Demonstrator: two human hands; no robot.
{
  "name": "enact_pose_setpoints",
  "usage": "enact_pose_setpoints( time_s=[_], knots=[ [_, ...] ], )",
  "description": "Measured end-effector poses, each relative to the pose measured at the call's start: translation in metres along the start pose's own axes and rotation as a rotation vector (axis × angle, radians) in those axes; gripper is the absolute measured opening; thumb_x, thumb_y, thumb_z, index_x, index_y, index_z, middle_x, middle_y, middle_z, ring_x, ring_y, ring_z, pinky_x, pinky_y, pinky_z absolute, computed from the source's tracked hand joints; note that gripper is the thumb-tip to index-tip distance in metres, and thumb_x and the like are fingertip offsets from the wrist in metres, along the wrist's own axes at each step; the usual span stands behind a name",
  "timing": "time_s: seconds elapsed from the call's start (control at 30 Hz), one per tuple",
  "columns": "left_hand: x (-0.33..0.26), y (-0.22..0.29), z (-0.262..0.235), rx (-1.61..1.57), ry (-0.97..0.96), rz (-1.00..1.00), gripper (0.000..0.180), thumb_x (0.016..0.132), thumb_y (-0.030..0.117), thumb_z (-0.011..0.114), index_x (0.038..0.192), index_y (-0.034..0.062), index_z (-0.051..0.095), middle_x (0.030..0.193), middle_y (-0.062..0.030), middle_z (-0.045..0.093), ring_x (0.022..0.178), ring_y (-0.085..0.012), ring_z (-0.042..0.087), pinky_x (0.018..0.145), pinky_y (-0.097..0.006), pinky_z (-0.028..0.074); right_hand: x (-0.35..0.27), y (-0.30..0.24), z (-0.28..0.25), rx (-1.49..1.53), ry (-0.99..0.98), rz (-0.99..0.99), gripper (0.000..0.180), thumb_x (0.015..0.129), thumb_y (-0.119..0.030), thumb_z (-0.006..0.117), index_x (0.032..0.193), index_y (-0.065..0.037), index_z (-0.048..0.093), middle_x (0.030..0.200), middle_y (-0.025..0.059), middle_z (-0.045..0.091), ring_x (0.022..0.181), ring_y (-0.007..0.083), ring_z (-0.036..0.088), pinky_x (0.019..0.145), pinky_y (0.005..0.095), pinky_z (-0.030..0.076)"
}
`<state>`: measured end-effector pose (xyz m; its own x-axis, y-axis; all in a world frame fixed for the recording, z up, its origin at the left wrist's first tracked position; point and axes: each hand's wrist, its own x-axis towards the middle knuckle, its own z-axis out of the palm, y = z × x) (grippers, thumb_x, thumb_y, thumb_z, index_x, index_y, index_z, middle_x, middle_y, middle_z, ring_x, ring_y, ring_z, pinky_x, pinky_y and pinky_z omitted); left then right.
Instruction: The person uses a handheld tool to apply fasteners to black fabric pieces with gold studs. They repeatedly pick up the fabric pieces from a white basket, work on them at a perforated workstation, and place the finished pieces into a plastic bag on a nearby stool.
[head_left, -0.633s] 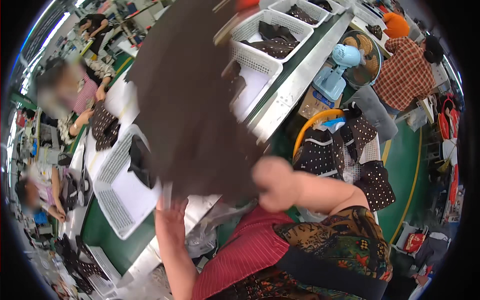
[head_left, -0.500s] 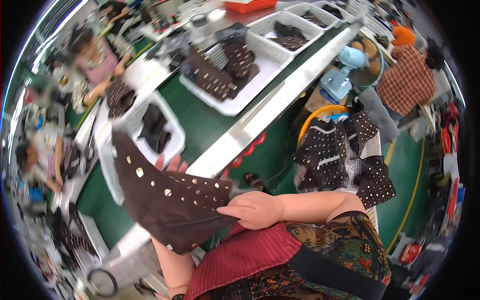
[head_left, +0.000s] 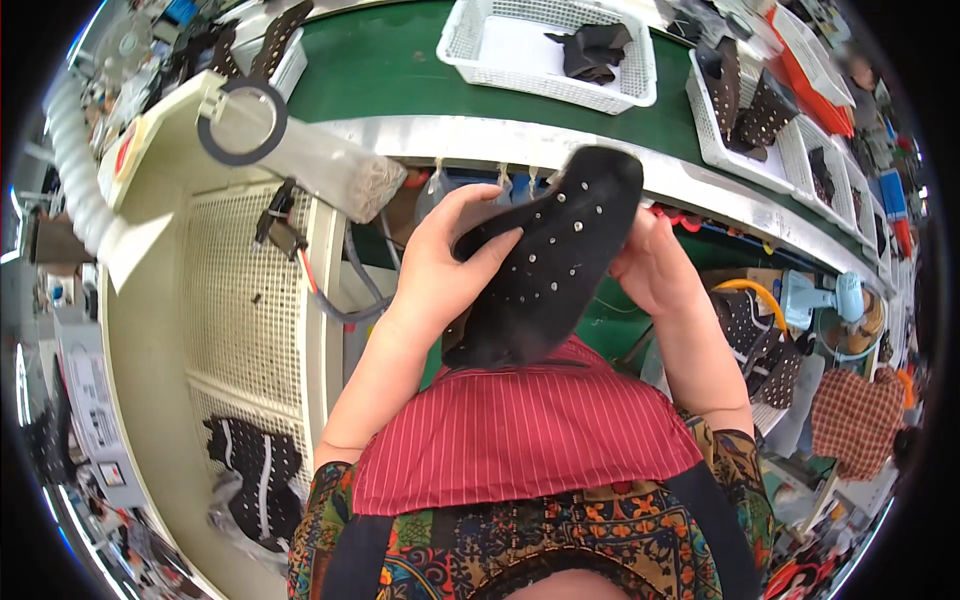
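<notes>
A dark boot upper (head_left: pixel 560 250) dotted with shiny metal studs is held up in front of my red striped apron. My left hand (head_left: pixel 450 255) grips its left edge, the thumb on the studded face and the fingers behind. At the opposite edge, my right hand (head_left: pixel 655 262) holds the boot upper with its fingers partly hidden behind it. What those hidden fingertips touch cannot be seen.
To the left stands a cream booth (head_left: pixel 150 350) with a perforated panel, holding studded pieces (head_left: pixel 260 480). A clear tube with a black ring (head_left: pixel 240 120) juts above it. Ahead runs a green conveyor (head_left: pixel 380 60) bearing white baskets (head_left: pixel 550 90). A blue fan (head_left: pixel 820 297) stands right.
My view has swung left, from the baskets toward the cream booth. The boot upper has gone from hanging sideways to standing upright, and my left hand now shows at its left edge.
</notes>
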<state>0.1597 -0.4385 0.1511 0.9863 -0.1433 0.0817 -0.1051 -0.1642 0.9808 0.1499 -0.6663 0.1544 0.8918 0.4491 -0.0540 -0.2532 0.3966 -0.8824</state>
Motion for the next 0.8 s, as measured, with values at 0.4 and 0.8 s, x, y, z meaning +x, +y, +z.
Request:
enact_pose_setpoints(
  time_s=[0.4,0.8],
  knots=[
    [-0.104,-0.019,-0.045,0.23,0.195,-0.126,0.04,0.081,-0.005,0.041,0.117,0.0034,0.057,0.106,-0.0119,0.063,0.103,-0.0228,0.06,0.089,-0.033,0.045,0.042,-0.008,0.054,-0.336,0.022,-0.242,0.025,0.088,0.001,0.049,0.111,0.001,0.059,0.102,0.005,0.062,0.096,0.0118,0.056,0.087,0.0252,0.043],
    [-0.195,0.011,-0.109,0.036,0.709,0.04,0.016,0.089,0.005,0.053,0.103,0.0006,0.06,0.09,-0.0083,0.063,0.085,-0.0178,0.06,0.079,-0.029,0.047,0.08,0.027,0.146,-0.546,-0.107,-0.463,0.018,0.093,-0.004,0.049,0.104,0.005,0.06,0.1,0.0101,0.064,0.089,0.0131,0.058,0.083,0.0249,0.044]
  ],
)
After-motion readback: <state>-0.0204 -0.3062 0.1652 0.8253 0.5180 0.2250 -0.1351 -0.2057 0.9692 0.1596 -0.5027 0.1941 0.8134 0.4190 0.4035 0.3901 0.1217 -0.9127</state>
